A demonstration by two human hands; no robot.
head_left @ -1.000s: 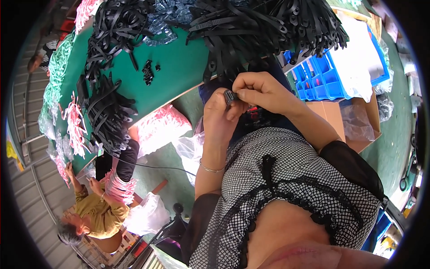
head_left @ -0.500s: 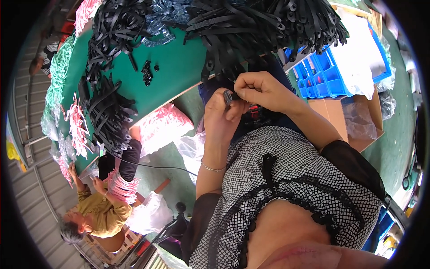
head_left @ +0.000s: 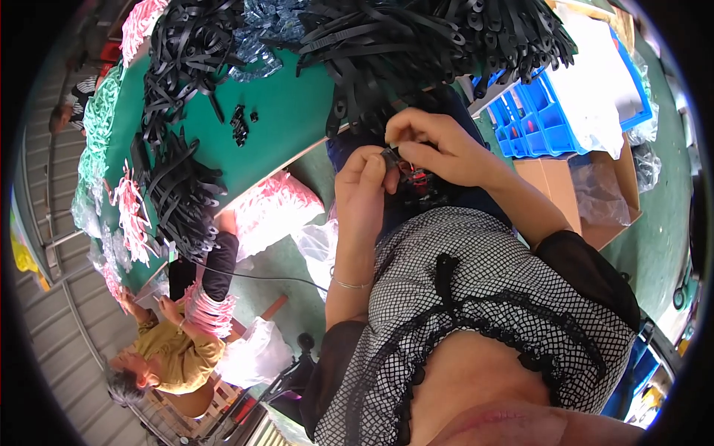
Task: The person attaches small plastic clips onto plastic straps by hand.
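My left hand (head_left: 362, 178) is closed, thumb and fingers pinching a small black buckle (head_left: 390, 155) in front of my body. Close against it on the right, my right hand (head_left: 442, 151) has its fingers curled in a pinch. What lies between those fingertips is too small and partly hidden to make out. Just beyond my hands, a large heap of black straps (head_left: 446, 37) with holed ends hangs over the table's edge. Below the hands, in my lap, lie small black and red pieces (head_left: 419, 180).
The green table (head_left: 275, 111) carries several small black parts (head_left: 239, 125), a second strap pile (head_left: 178, 186) and clear bluish plastic pieces (head_left: 268, 37). Blue bins (head_left: 535, 119) and an open cardboard box (head_left: 547, 189) stand at right. A co-worker (head_left: 175, 349) sits at lower left.
My right fingers have lifted and shifted slightly at the buckle, opening a small gap between the hands. The buckle has turned a little in my left hand. The view has shifted slightly.
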